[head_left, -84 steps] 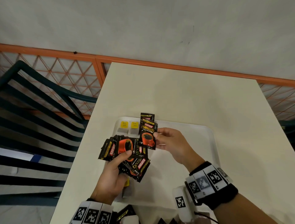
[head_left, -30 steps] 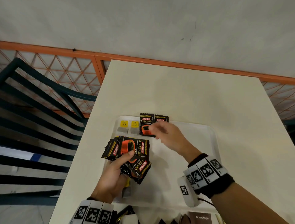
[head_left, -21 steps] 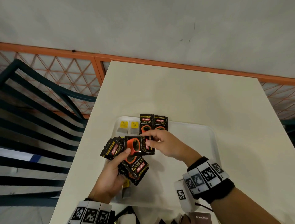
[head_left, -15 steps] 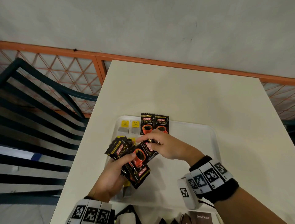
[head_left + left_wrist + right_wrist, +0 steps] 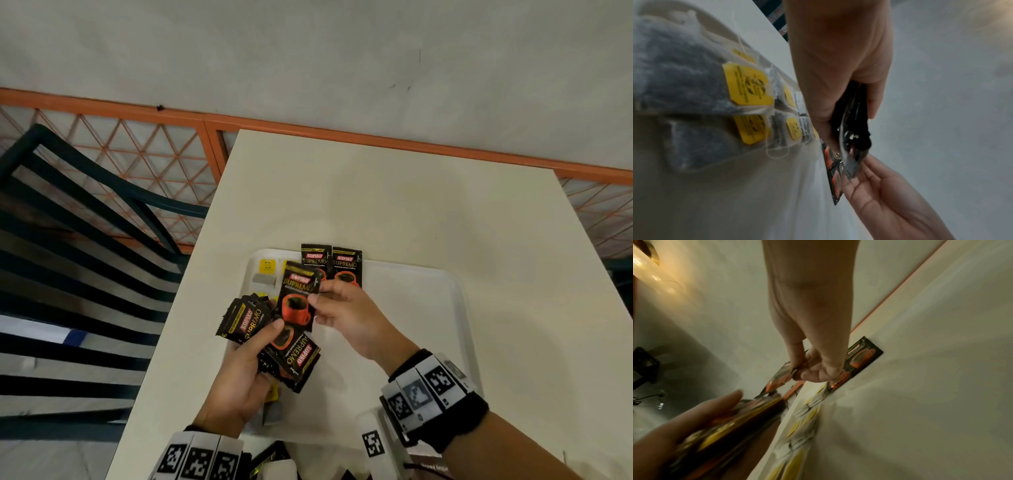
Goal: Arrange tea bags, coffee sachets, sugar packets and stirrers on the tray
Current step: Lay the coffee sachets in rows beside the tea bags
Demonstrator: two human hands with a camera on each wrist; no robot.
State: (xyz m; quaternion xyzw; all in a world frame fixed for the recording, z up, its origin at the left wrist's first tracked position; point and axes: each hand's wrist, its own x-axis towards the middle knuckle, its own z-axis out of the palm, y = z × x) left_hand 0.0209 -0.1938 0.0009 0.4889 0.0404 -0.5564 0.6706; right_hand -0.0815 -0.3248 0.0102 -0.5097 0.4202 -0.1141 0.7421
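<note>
**Two hands sorting coffee sachets over a white tray**

The right hand [image 5: 346, 318] has its grip pinched on one black coffee sachet [image 5: 298, 301], held upright above the tray [image 5: 428, 308]. The left hand [image 5: 239, 377] has its grip closed round a fanned bundle of sachets [image 5: 291, 353], just beside the single one. Two more placed sachets [image 5: 330, 263] lie side by side at the tray's far edge. Tea bags [image 5: 748, 84] with yellow tags lie in rows along its left side. The tray sits on a cream surface [image 5: 394, 192].
</note>
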